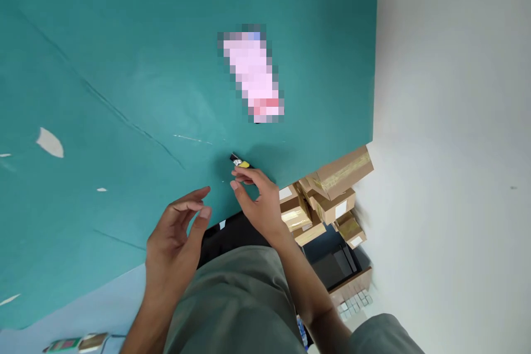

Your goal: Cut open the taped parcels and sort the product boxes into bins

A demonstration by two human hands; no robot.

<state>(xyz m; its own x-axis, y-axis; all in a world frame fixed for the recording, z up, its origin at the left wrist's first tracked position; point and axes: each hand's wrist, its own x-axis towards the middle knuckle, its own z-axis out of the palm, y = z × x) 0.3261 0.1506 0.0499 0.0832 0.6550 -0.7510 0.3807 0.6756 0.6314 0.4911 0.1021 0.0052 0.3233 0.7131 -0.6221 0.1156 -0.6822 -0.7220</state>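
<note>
Head view: I see the left hand [171,240], fingers loosely open; right hand [265,204], fingers slightly parted, perhaps touching a black-and-yellow tool [244,164].

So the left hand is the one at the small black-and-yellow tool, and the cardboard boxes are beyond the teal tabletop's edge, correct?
Wrong hand: the head view shows the right hand at the small black-and-yellow tool. The cardboard boxes are indeed beyond the teal tabletop's edge.
</note>
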